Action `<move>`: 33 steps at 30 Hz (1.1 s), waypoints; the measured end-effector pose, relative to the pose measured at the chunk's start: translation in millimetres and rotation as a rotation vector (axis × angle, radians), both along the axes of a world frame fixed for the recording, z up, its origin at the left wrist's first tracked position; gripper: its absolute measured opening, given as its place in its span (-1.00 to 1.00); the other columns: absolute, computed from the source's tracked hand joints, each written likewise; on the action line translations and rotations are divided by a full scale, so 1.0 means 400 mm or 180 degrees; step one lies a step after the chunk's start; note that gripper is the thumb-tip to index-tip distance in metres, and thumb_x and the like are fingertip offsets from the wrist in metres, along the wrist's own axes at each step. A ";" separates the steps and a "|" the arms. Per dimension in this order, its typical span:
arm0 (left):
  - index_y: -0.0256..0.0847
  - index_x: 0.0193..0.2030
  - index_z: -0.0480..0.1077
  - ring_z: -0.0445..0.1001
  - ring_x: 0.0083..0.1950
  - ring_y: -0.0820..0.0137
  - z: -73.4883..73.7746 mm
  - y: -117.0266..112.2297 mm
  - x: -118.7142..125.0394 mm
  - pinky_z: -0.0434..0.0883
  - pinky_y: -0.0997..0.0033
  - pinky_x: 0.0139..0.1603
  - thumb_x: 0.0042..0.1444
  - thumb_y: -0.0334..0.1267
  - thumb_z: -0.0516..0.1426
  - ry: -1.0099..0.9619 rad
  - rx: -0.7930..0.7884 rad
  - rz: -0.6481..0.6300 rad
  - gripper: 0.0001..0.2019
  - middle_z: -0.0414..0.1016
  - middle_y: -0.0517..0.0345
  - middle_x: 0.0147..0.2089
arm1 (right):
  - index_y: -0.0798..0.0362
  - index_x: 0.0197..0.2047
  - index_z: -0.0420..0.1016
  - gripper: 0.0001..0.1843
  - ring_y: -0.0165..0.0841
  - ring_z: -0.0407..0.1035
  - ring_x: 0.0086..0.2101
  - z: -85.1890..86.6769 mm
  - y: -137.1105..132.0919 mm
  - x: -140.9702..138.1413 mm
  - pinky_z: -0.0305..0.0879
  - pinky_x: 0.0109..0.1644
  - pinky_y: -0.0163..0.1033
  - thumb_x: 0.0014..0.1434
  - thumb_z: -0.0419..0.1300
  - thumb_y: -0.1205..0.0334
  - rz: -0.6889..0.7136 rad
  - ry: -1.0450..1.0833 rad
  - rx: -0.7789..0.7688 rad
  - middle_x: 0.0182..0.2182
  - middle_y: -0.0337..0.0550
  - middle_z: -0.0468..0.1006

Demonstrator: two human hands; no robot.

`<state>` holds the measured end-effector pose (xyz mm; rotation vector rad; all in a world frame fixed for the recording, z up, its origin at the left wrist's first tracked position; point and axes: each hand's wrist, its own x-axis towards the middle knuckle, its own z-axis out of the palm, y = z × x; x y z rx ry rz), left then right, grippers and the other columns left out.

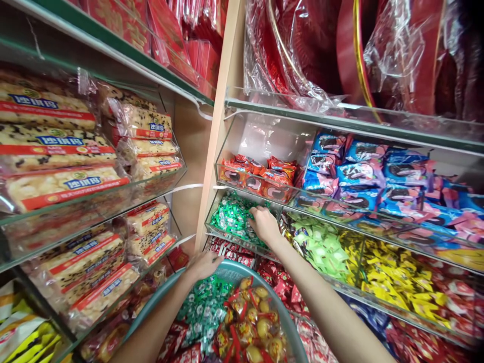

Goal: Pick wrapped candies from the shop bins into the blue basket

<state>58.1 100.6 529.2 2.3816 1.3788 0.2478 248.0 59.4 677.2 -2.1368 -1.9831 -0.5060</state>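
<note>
My right hand (264, 224) reaches into a clear shelf bin of green-wrapped candies (232, 214). Its fingers are curled down against the candies, and the fingertips are partly hidden. Lower down, my left hand (205, 264) rests over the far rim of a large teal basin (282, 297), fingers bent around the edge. Inside the basin lie more green-wrapped candies (207, 307), a heap of gold-and-red wrapped sweets (251, 322) in clear wrap, and some red packets (189, 353).
Packaged puffed-rice cakes (81, 181) fill the shelves at left. Rightward are bins of blue cookie packs (359, 174), pale-green candies (321, 247) and yellow candies (401, 282). Red packs (260, 176) sit above the green bin. A wooden post (214, 136) and glass shelf edges divide the space.
</note>
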 end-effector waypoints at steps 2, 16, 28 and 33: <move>-0.09 -0.27 0.52 0.51 -0.10 0.14 -0.003 0.000 0.003 0.34 0.27 -0.19 0.10 0.27 -0.28 -0.0006 0.0003 -0.0014 -0.33 0.58 -0.04 -0.18 | 0.09 -0.02 0.37 -0.70 -0.18 0.29 -0.05 -0.008 0.021 -0.004 0.21 -0.11 -0.23 0.16 0.10 0.29 -0.0154 -0.0146 -0.0058 -0.11 0.03 0.46; -0.09 -0.30 0.52 0.51 -0.15 0.17 0.007 -0.009 -0.006 0.32 0.32 -0.24 0.09 0.29 -0.30 -0.0101 -0.0063 0.0052 -0.30 0.58 -0.02 -0.23 | 0.10 0.07 0.32 -0.60 -0.22 0.27 -0.07 -0.046 0.049 0.001 0.16 -0.08 -0.23 0.16 -0.01 0.42 -0.0315 -0.0084 0.0049 -0.07 0.01 0.44; -0.09 -0.24 0.52 0.49 -0.05 0.16 0.029 -0.030 -0.019 0.34 0.30 -0.14 0.11 0.25 -0.30 -0.0054 -0.0146 0.0041 -0.32 0.57 0.00 -0.13 | 0.09 -0.21 0.43 -0.81 -0.38 0.28 -0.39 -0.055 -0.101 -0.074 0.24 -0.26 -0.28 0.13 0.10 0.21 0.1352 0.2285 0.0783 -0.40 -0.19 0.41; -0.07 -0.15 0.50 0.47 -0.02 0.17 0.029 -0.030 -0.011 0.34 0.28 -0.09 0.12 0.25 -0.30 -0.0030 -0.0201 0.0071 -0.33 0.55 0.02 -0.07 | 0.07 -0.38 0.42 -0.80 -0.44 0.20 -0.49 -0.172 -0.208 -0.117 0.18 -0.41 -0.35 0.10 0.15 0.10 0.1544 0.3325 0.0121 -0.51 -0.27 0.34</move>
